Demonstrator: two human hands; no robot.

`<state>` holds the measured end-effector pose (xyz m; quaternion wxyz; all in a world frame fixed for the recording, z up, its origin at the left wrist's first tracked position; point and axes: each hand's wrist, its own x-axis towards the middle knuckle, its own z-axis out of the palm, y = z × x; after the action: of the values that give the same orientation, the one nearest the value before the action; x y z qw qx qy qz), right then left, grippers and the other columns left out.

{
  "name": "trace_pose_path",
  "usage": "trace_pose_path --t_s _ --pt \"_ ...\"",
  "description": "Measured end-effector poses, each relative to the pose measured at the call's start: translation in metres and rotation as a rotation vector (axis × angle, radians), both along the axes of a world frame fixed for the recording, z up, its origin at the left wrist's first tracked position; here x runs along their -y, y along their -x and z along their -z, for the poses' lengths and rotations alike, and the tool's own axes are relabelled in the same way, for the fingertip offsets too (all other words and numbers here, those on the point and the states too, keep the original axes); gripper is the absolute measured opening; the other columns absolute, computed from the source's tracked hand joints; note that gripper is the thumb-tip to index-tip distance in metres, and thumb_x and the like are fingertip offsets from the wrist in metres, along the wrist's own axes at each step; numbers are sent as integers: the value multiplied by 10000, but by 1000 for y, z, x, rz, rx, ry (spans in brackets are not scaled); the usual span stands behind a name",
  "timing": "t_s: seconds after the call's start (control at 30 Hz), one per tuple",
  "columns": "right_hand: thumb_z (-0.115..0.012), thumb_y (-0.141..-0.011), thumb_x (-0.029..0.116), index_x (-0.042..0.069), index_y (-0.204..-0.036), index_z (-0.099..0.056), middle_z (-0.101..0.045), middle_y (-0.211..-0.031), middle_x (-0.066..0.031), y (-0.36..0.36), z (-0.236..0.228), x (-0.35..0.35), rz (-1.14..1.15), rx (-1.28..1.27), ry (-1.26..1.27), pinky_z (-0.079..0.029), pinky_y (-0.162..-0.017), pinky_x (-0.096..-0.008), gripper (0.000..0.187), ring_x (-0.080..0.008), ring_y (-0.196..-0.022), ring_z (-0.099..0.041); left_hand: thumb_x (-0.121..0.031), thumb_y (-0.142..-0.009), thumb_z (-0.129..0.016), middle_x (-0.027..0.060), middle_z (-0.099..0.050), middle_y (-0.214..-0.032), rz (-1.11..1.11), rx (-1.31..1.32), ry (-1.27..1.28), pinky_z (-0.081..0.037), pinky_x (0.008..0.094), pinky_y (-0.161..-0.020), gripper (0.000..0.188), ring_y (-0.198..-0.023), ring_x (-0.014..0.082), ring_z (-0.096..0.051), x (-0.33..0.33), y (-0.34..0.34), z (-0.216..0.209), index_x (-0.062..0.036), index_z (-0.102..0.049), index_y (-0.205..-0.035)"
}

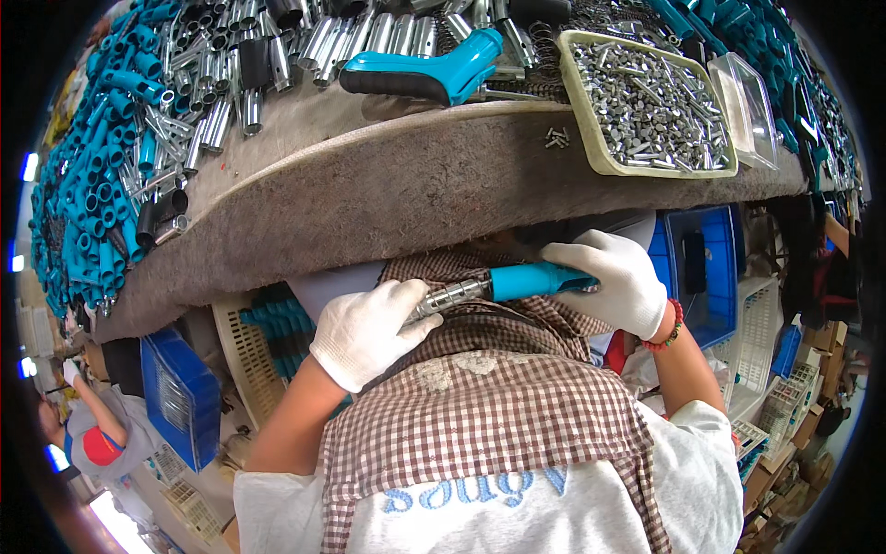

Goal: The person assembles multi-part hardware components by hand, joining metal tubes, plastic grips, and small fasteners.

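Note:
Low over my lap, just in front of the bench edge, I hold a teal tubular handle [526, 282] with a metal rod wrapped by a coil spring [459, 295] coming out of its left end. My left hand [367, 334], in a white glove, is closed round the metal end. Around the teal end my right hand [614, 284], also gloved in white, has its fingers wrapped. The two parts lie in one line, tilted slightly up to the right. On the bench rests a teal piece with a black grip [420, 77].
Beyond the grey cloth-covered bench edge [397, 185] stands a cream tray [664, 173] of small metal pins, beside a clear plastic box [746, 109]. Metal tubes [369, 39] and teal parts [101, 208] lie heaped. Blue crates [724, 334] flank me. Another person [106, 443] is at far left.

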<state>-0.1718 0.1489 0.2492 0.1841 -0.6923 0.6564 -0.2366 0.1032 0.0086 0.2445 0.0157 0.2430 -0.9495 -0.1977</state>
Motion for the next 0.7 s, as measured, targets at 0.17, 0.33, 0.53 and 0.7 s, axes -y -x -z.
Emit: trace_pose_path --t_s 0.17,0.33,0.53,0.7 --pt "-796 -655 192 194 -1137 -632 -604 -789 -80 12 -7 13 -128 -145 91 -497 -603 -372 509 -269 -676 -623 -383 -803 -690 69 -631 -783 35 50 -26 -517 349 -585 339 -651 262 -642 6 8 -13 -107 -604 -981" --pt "-784 -673 223 155 -1141 -611 -588 -745 -76 5 -7 20 -226 -75 130 -505 -584 -381 503 -279 -652 -621 -388 -756 -734 95 -668 -873 83 61 -95 -519 347 -616 465 -719 270 -666 6 23 -16 -92 -590 -1083" --pt "-774 -725 288 93 -1120 -570 -583 -730 -79 0 -3 12 -223 -39 142 -502 -551 -382 485 -285 -604 -616 -436 -761 -718 102 -692 -871 108 -27 -28 -535 344 -573 721 -674 252 -678 5 44 -24 -149 -422 -1352" --pt "-792 -687 244 44 -969 -641 -654 -791 -125 -2 -4 11 -127 320 21 -529 -621 -368 377 -313 -707 -650 -418 -720 -749 110 -664 -700 162 96 32 -534 367 -538 679 -622 278 -671 7 46 -23 -143 -471 -1275"
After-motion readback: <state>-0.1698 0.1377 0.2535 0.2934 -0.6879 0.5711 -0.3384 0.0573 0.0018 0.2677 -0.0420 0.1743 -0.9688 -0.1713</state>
